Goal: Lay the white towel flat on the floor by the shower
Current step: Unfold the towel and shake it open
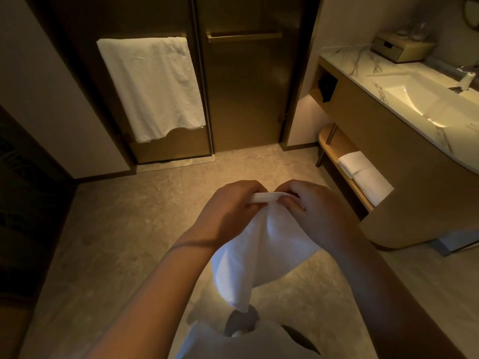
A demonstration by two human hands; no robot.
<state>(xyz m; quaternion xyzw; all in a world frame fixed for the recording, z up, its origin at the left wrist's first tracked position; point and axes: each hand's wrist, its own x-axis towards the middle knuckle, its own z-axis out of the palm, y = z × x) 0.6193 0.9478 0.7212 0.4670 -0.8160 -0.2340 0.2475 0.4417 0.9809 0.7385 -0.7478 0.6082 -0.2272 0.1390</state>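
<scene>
I have the white towel up in the air in front of me, bunched at its top edge and hanging down in loose folds towards my legs, none of it on the floor as far as I can see. My left hand and right hand sit close together, nearly touching, each pinching the same short stretch of the top hem between curled fingers. So the towel is in hand but not opened out: I judge the task at an early stage. What is left, as I read it, is to draw my hands apart along the hem so the cloth spreads, then lower it and smooth it flat on the bare floor just before the shower doors. That patch of floor looks free. Another towel hangs on the left door's rail, and folded towels lie on the low shelf under the worktop with the sink, off to my right.
</scene>
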